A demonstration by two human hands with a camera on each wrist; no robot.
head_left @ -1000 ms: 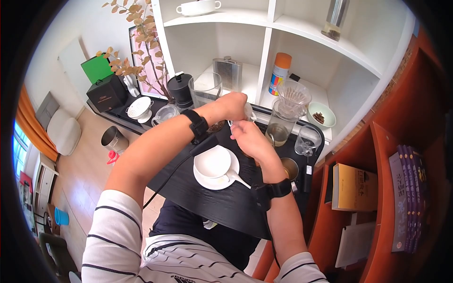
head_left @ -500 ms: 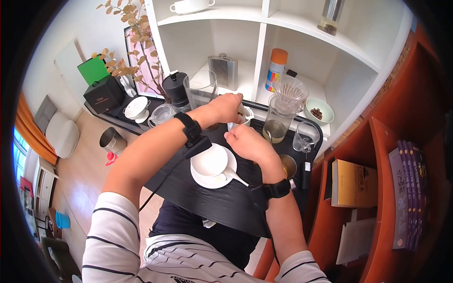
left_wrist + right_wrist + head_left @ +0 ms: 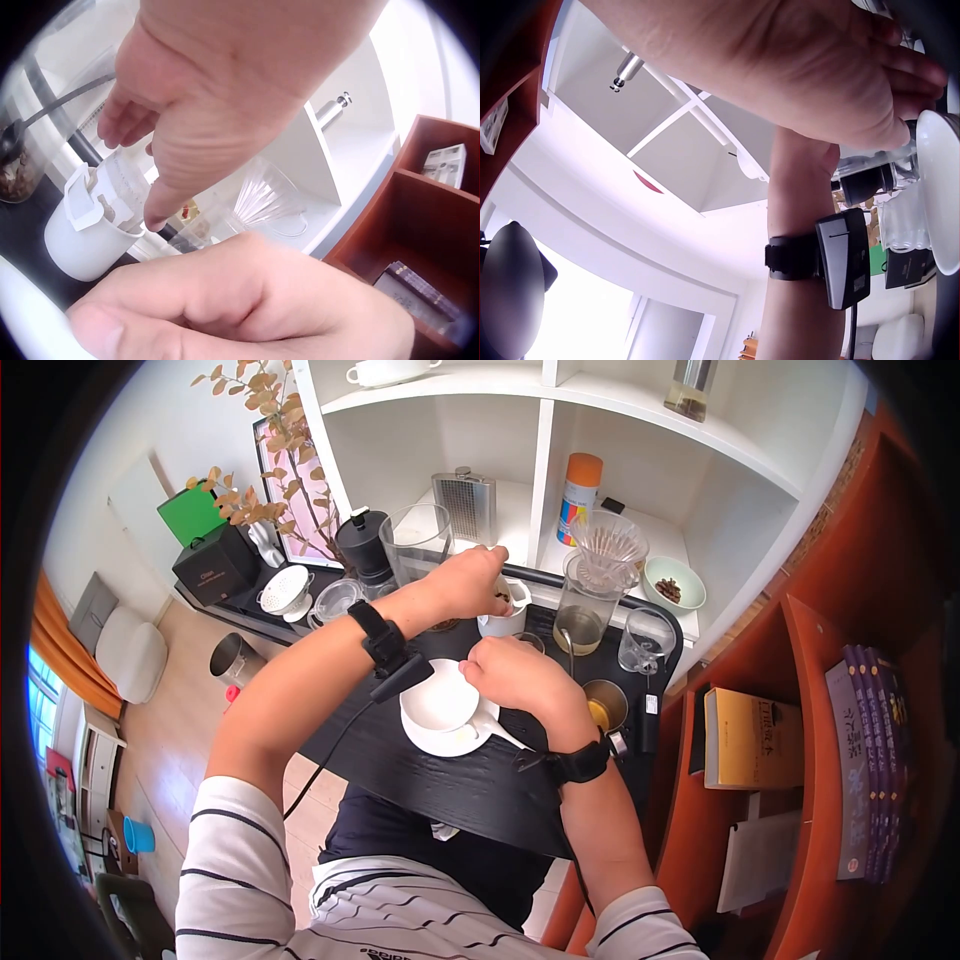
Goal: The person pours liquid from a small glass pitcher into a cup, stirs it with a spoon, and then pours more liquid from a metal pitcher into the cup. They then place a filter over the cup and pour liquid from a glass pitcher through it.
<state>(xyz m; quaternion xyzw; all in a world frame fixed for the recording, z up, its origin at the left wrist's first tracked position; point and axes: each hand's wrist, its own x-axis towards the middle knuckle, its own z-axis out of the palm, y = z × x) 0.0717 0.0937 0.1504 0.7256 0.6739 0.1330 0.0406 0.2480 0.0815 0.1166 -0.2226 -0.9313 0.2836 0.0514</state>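
Observation:
My left hand (image 3: pixel 468 582) is over a small white cup (image 3: pixel 500 626) with a paper drip-coffee filter (image 3: pixel 118 187) set in its mouth. One white paper tab (image 3: pixel 79 201) hooks over the rim. My left thumb reaches down beside the filter, right at the rim, while the other fingers spread behind it. Nearer my body, my right hand (image 3: pixel 525 678) has its fingers loosely bent. Its thumb overlaps the edge of a wide white cup (image 3: pixel 440 700) in the head view. That cup stands on a saucer (image 3: pixel 420 742) beside a white spoon (image 3: pixel 508 736).
Behind the hands stand a clear glass container (image 3: pixel 416 540), a glass server (image 3: pixel 584 610) topped by a ribbed dripper (image 3: pixel 612 542), and a glass mug (image 3: pixel 646 640). A metal cup (image 3: pixel 604 706) sits at the right. White shelves and brown bookshelves (image 3: pixel 790 660) border the table.
My right hand has moved back from the small cup toward the wide cup. My left hand stays by the small cup, which shows more fully. The head view has shifted slightly.

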